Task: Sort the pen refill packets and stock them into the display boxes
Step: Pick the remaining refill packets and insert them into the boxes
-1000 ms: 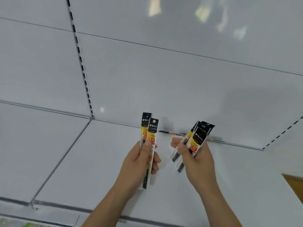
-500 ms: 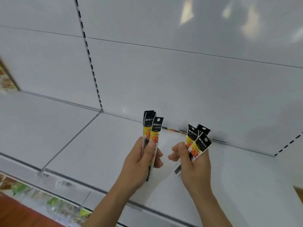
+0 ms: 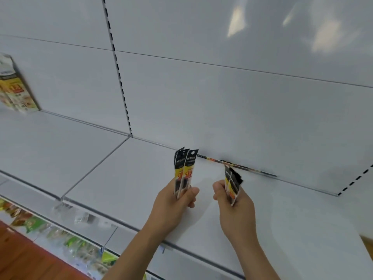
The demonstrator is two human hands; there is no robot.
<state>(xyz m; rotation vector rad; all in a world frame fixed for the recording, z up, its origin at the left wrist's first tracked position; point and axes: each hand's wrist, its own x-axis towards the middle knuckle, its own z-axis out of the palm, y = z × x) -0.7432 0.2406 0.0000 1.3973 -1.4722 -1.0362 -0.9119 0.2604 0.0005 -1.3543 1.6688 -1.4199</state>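
My left hand grips a fan of slim black-and-yellow plastic refill packets above the white metal shelf; right hand pinches another bunch. Risk – slick packs slide out of my fingers w/ a loose pinch, or the sorted lots mix. Yellow-printed display box is well apart, far left.

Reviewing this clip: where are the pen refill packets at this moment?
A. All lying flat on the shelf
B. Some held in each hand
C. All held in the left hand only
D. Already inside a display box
B: the left hand grips one bunch of refill packets and the right hand grips another bunch, both held above the white shelf.
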